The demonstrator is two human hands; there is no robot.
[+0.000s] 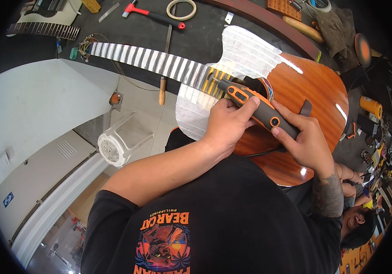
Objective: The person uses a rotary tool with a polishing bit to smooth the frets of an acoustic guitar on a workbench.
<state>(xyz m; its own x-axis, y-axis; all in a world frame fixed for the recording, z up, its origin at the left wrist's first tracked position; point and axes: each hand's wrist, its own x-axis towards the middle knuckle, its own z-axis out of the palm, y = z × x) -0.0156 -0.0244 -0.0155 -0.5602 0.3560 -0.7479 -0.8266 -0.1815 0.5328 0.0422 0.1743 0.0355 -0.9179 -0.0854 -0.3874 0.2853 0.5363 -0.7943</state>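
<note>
A black-and-orange rotary tool (265, 111) lies across both my hands above an acoustic guitar (314, 82) with a glossy brown top. My left hand (228, 123) grips it near its front, thumb on top by the switch. Around its rear end my right hand (306, 139) is closed. The tool's tip points left, over the last frets beside the sound hole (253, 84); whether it touches cannot be made out. White masking tape (246, 48) covers the top beside the fretboard (148, 60), which has pale strips between its frets. Yellow strips (223, 75) show by the tip.
Beyond the neck lie a red-and-black hammer (152, 16), a tape roll (181, 9) and a wooden-handled file (162, 89). Another guitar neck (45, 30) is at far left. A white stool (118, 141) stands below. Another person (358, 223) is at lower right, near cluttered tools.
</note>
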